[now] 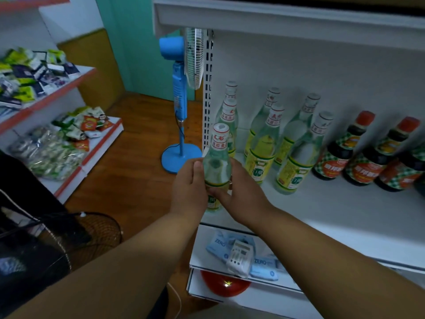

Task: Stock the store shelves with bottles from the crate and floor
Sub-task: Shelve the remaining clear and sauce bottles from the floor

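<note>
Both hands, left hand [189, 180] and right hand [241, 192], clasp the clear bottle [217, 166], seemingly seated; square it into the shelf [333, 217] row.

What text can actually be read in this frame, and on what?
"ZERO": light blue packet on the lower shelf.
"ZERO": second light blue packet beside it.
Clear glass bottle held by both hands: red neck characters, blurred.
Dark sauce bottles: white label characters, unreadable.

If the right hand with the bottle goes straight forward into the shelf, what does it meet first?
Probably the front clear bottle at the shelf's left end, right behind the held bottle in the right hand; depth unclear.
</note>
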Demonstrator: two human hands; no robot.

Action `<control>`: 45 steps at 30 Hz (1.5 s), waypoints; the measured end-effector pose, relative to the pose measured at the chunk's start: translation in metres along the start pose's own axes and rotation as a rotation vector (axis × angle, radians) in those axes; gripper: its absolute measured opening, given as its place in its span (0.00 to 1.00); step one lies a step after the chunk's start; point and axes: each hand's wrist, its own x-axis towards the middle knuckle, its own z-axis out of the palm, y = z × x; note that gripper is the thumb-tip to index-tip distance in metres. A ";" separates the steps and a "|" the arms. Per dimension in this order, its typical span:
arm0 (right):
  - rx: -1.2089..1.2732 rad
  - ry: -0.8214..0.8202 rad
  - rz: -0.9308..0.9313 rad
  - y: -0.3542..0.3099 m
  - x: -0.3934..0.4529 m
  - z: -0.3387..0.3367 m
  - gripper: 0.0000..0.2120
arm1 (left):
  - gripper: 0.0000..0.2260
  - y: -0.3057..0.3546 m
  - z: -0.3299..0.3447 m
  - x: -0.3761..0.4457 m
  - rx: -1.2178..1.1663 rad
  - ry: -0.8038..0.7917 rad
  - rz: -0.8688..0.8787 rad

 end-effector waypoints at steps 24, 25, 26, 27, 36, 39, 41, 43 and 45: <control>-0.212 -0.035 0.127 -0.010 -0.082 -0.020 0.37 | 0.12 -0.011 0.000 -0.089 0.286 0.136 -0.078; -0.197 -0.041 0.120 -0.009 -0.096 -0.019 0.35 | 0.12 -0.016 0.002 -0.108 0.305 0.134 -0.062; -0.182 -0.048 0.112 -0.007 -0.111 -0.018 0.33 | 0.11 -0.023 0.004 -0.128 0.327 0.119 -0.051; -0.175 -0.057 0.105 -0.004 -0.127 -0.015 0.31 | 0.10 -0.032 0.005 -0.151 0.345 0.094 -0.046; -0.158 -0.299 0.197 0.053 -0.258 0.080 0.25 | 0.09 -0.164 -0.049 -0.296 0.565 -0.156 -0.232; -0.143 -0.381 0.266 0.088 -0.283 0.133 0.25 | 0.10 -0.219 -0.069 -0.313 0.592 -0.182 -0.335; -0.147 -0.446 0.308 0.115 -0.299 0.176 0.22 | 0.10 -0.265 -0.083 -0.322 0.627 -0.214 -0.388; -0.189 -0.492 0.321 0.145 -0.317 0.220 0.21 | 0.16 -0.316 -0.099 -0.328 0.686 -0.315 -0.373; -0.208 -0.547 0.353 0.174 -0.332 0.264 0.19 | 0.16 -0.368 -0.115 -0.335 0.736 -0.402 -0.370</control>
